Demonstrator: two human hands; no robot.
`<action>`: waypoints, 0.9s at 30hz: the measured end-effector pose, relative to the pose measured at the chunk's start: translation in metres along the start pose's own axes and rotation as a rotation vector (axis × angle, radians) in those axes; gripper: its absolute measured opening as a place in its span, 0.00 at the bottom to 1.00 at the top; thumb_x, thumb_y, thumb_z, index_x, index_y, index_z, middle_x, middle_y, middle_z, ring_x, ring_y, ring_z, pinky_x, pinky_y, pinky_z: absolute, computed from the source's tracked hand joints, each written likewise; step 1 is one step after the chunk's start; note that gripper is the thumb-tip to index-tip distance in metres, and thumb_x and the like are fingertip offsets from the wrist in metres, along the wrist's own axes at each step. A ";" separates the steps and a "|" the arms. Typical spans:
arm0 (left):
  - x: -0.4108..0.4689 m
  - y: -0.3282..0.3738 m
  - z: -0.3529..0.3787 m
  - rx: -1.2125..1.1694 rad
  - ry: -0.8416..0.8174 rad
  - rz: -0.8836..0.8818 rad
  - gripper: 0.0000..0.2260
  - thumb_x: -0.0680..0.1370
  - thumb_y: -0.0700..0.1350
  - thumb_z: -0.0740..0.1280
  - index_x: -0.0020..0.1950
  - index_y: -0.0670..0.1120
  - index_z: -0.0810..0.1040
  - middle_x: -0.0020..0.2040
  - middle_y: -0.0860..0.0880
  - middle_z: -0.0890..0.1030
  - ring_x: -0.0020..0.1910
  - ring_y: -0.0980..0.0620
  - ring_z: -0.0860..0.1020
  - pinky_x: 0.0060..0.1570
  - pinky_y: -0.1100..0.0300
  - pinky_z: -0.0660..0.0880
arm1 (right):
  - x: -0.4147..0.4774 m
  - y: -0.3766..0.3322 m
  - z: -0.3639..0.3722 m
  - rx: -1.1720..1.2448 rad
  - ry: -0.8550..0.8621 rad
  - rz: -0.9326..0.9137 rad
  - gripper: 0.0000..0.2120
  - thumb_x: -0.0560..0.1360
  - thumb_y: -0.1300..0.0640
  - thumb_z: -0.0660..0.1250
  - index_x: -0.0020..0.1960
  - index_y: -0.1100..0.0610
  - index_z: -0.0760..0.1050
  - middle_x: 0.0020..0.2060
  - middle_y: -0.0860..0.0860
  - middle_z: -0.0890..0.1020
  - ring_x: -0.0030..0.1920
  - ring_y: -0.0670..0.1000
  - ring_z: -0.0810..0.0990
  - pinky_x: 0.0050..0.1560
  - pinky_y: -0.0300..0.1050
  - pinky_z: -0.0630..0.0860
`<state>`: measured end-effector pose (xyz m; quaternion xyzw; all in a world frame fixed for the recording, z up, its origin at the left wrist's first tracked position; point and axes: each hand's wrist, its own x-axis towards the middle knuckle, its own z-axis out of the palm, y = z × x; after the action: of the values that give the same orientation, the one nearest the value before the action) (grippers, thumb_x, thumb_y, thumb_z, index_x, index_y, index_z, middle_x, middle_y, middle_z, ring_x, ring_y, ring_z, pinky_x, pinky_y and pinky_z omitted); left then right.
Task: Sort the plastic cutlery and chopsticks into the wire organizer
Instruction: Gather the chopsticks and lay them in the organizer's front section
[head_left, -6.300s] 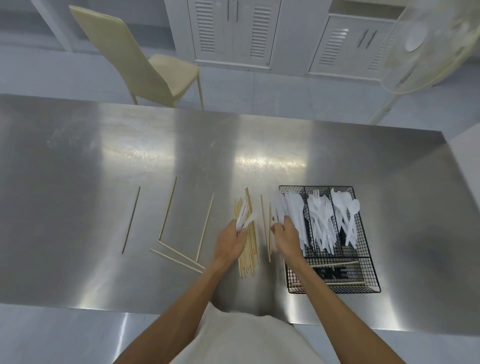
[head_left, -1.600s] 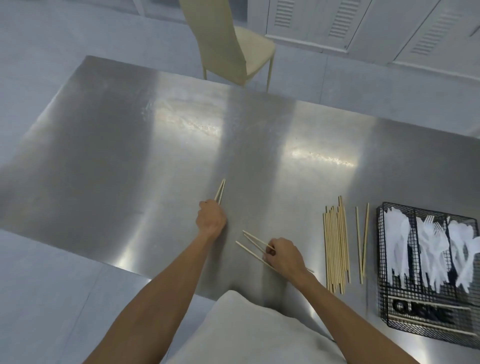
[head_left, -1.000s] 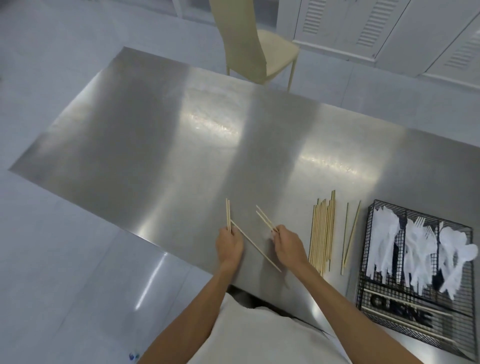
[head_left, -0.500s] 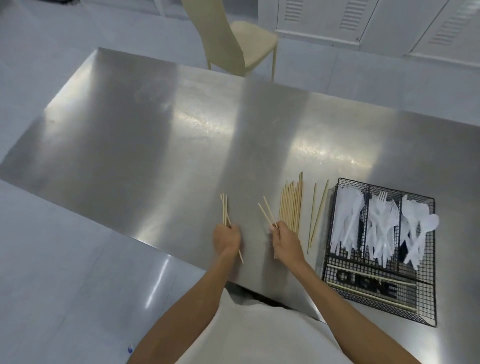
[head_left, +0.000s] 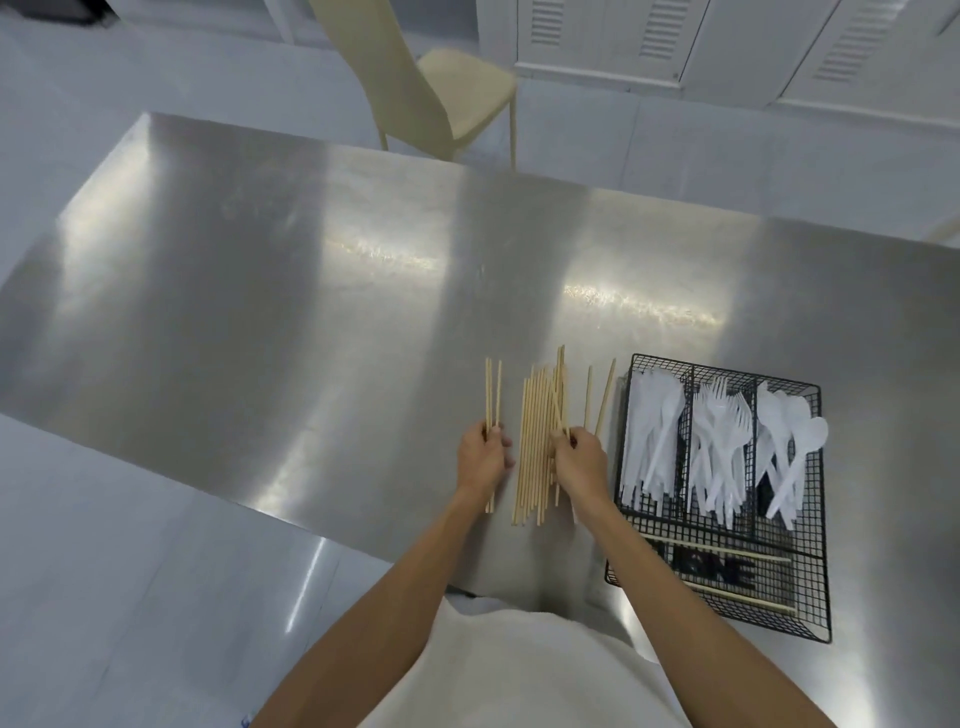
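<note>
While the left hand (head_left: 483, 457) is closed round two chopsticks (head_left: 492, 395) whose long axes run straight away from the person, the right hand (head_left: 579, 462) pinches a few more, their count unclear, over the pile (head_left: 537, 441) lying parallel on the table (head_left: 260, 312) between the hands. Two loose sticks (head_left: 597, 397) lie just right of the pile, beside the organizer (head_left: 815, 631), whose three far compartments hold knives (head_left: 654, 436), forks (head_left: 719, 441) and spoons (head_left: 789, 441), handles toward the person, with two sticks (head_left: 737, 577) crosswise in the near compartment.
</note>
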<state>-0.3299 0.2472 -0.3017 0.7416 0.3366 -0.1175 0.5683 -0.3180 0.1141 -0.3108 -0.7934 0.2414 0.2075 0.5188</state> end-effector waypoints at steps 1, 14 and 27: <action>0.002 0.000 0.002 0.008 -0.004 -0.016 0.10 0.84 0.42 0.58 0.45 0.45 0.74 0.40 0.45 0.77 0.35 0.48 0.76 0.37 0.53 0.73 | 0.002 0.001 0.000 0.002 0.017 0.002 0.12 0.84 0.53 0.59 0.49 0.59 0.76 0.41 0.54 0.80 0.40 0.53 0.78 0.41 0.49 0.75; 0.008 -0.005 0.013 -0.057 -0.045 -0.131 0.11 0.82 0.41 0.61 0.39 0.45 0.73 0.34 0.47 0.74 0.33 0.51 0.72 0.33 0.55 0.68 | 0.023 -0.011 0.014 -0.124 0.245 0.112 0.09 0.77 0.54 0.72 0.47 0.60 0.79 0.41 0.54 0.83 0.40 0.53 0.81 0.38 0.43 0.74; 0.010 -0.011 0.018 0.013 0.018 -0.088 0.08 0.79 0.44 0.69 0.42 0.42 0.78 0.36 0.48 0.78 0.34 0.52 0.76 0.33 0.60 0.71 | 0.014 -0.011 0.004 -0.093 0.176 0.012 0.09 0.84 0.55 0.58 0.56 0.59 0.73 0.39 0.50 0.78 0.35 0.48 0.77 0.33 0.42 0.70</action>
<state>-0.3260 0.2360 -0.3214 0.7308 0.3733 -0.1379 0.5546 -0.3008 0.1189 -0.3126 -0.8303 0.2809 0.1511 0.4570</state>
